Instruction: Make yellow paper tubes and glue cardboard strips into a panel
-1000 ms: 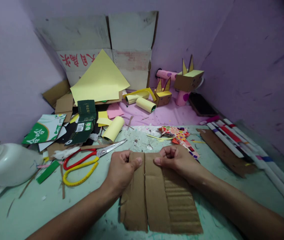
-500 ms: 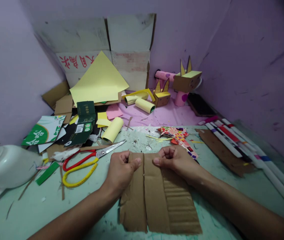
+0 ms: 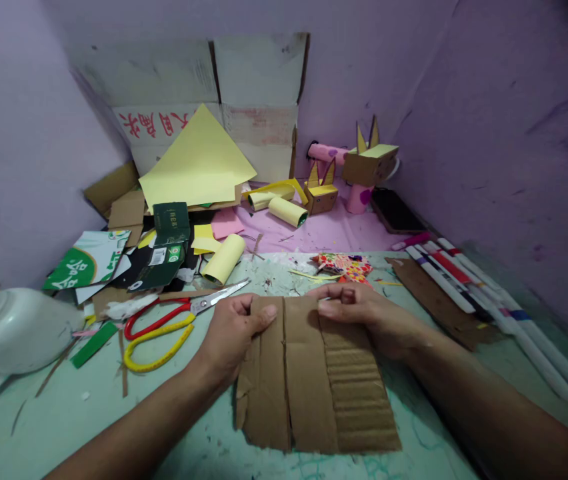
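A brown cardboard piece (image 3: 309,387) is held tilted over the table, with a dark slit running down it and ridged corrugation bared on its right part. My left hand (image 3: 237,333) pinches its upper left corner, thumb in front. At the upper edge, right of the slit, my right hand (image 3: 359,313) grips it between thumb and fingers; the fingers behind are partly hidden. Left of my left hand lies a pair of scissors (image 3: 174,327) with one red and one yellow handle. Beyond my right hand is a flowered paper scrap (image 3: 347,265).
White markers (image 3: 444,280) lie on a cardboard strip (image 3: 429,300) at right, beside a phone (image 3: 397,210). Yellow paper rolls (image 3: 224,259) and cardboard animal heads (image 3: 371,167) stand farther back. A white jug (image 3: 29,327) is at left, near piled packaging scraps (image 3: 84,260).
The cardboard has risen slightly in view with both hands still on it. My right hand's fingers have shifted a little to the right along the top edge.
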A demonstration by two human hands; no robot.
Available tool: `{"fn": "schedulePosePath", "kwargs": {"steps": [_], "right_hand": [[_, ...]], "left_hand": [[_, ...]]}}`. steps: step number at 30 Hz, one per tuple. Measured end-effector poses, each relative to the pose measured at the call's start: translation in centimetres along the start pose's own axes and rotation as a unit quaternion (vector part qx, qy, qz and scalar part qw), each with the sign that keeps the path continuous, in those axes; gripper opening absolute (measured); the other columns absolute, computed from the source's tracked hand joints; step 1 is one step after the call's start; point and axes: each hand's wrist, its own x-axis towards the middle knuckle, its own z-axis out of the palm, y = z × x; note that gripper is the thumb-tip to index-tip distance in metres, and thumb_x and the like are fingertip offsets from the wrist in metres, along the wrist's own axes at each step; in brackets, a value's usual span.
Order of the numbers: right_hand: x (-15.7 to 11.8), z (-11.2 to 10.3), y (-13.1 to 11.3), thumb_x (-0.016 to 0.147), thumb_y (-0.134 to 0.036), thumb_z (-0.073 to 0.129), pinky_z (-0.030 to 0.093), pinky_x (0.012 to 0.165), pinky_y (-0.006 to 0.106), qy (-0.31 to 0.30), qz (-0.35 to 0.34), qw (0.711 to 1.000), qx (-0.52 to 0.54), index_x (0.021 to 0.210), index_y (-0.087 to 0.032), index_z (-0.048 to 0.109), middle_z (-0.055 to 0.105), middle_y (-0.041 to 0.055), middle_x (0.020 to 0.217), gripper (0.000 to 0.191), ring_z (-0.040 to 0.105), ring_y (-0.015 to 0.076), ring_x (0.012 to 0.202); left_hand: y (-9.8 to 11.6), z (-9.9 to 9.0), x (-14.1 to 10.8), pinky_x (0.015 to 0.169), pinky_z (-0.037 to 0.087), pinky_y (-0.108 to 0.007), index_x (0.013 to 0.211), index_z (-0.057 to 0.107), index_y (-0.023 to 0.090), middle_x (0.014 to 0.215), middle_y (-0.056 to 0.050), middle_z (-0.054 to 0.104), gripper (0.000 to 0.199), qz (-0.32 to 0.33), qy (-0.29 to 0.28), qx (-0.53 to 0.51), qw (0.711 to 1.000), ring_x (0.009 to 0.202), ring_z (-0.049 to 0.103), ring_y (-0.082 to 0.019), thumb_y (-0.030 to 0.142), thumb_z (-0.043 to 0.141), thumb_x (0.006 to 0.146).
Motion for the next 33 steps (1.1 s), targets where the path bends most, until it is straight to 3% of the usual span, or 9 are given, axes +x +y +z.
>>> {"fn": "schedulePosePath", "kwargs": {"steps": [3, 7, 11, 16, 22, 27, 33], "right_hand": [[-0.9, -0.3, -0.5, 0.053, -0.035, 0.081, 0.049, 0.069, 0.026, -0.043, -0.032, 0.996, 0.065, 0.092, -0.018, 0.069, 0.072, 0.0044, 0.083, 0.044, 0.066, 0.0171, 0.073], [-1.1, 0.3, 0.6, 0.055, -0.031, 0.080, 0.051, 0.070, 0.029, -0.093, -0.012, 0.994, 0.057, 0.091, -0.016, 0.069, 0.073, 0.0059, 0.084, 0.041, 0.067, 0.0198, 0.074], [-0.6, 0.9, 1.5, 0.051, -0.021, 0.082, 0.052, 0.070, 0.032, -0.026, -0.019, 0.999, 0.034, 0.091, -0.016, 0.067, 0.073, 0.0053, 0.084, 0.042, 0.067, 0.0213, 0.074], [-0.6, 1.1, 1.2, 0.057, -0.022, 0.078, 0.053, 0.071, 0.036, 0.020, -0.068, 0.996, 0.050, 0.101, -0.019, 0.063, 0.073, 0.0058, 0.089, 0.047, 0.068, 0.0246, 0.078], [-0.6, 1.9, 1.4, 0.052, -0.020, 0.080, 0.053, 0.076, 0.039, 0.014, -0.098, 0.994, 0.040, 0.100, -0.017, 0.064, 0.073, 0.0073, 0.092, 0.050, 0.068, 0.0273, 0.083], [-0.5, 2.1, 1.7, 0.051, -0.021, 0.080, 0.054, 0.073, 0.042, 0.033, -0.075, 0.996, 0.041, 0.098, -0.016, 0.064, 0.073, 0.0079, 0.091, 0.049, 0.068, 0.0286, 0.080], [-0.5, 2.0, 2.1, 0.052, -0.019, 0.077, 0.054, 0.070, 0.040, 0.033, -0.074, 0.996, 0.047, 0.106, -0.017, 0.062, 0.073, 0.0061, 0.087, 0.056, 0.068, 0.0269, 0.077]], "left_hand": [[0.8, -0.4, 0.3, 0.051, 0.047, -0.022, 0.061, 0.064, 0.012, 0.052, 0.001, 0.062, 0.023, 0.024, 0.008, -0.066, 0.998, 0.048, 0.056, -0.011, 0.024, 0.080, 0.050], [1.5, -1.0, 0.8, 0.055, 0.048, -0.022, 0.070, 0.064, 0.011, 0.062, -0.002, 0.066, 0.025, 0.068, 0.032, -0.127, 0.989, 0.054, 0.059, -0.012, 0.021, 0.079, 0.052], [1.4, -1.0, 0.6, 0.065, 0.051, -0.028, 0.086, 0.066, 0.011, 0.075, -0.007, 0.070, 0.032, 0.052, -0.025, -0.157, 0.986, 0.067, 0.064, -0.018, 0.024, 0.076, 0.059], [0.5, -0.8, 0.3, 0.068, 0.051, -0.030, 0.086, 0.067, 0.008, 0.080, -0.011, 0.071, 0.037, 0.034, -0.048, -0.081, 0.995, 0.074, 0.065, -0.022, 0.024, 0.079, 0.055], [-0.4, -0.3, 0.1, 0.073, 0.051, -0.035, 0.093, 0.066, 0.010, 0.087, -0.012, 0.072, 0.044, 0.068, -0.034, -0.068, 0.995, 0.084, 0.065, -0.027, 0.026, 0.078, 0.055], [-0.9, 0.1, -0.2, 0.082, 0.049, -0.038, 0.090, 0.066, 0.010, 0.100, -0.014, 0.070, 0.041, 0.078, 0.026, -0.052, 0.995, 0.093, 0.063, -0.029, 0.024, 0.077, 0.054], [-0.7, 0.7, -0.4, 0.074, 0.052, -0.039, 0.087, 0.066, 0.009, 0.085, -0.013, 0.072, 0.040, 0.070, 0.029, -0.072, 0.994, 0.084, 0.065, -0.030, 0.024, 0.077, 0.051]]}}
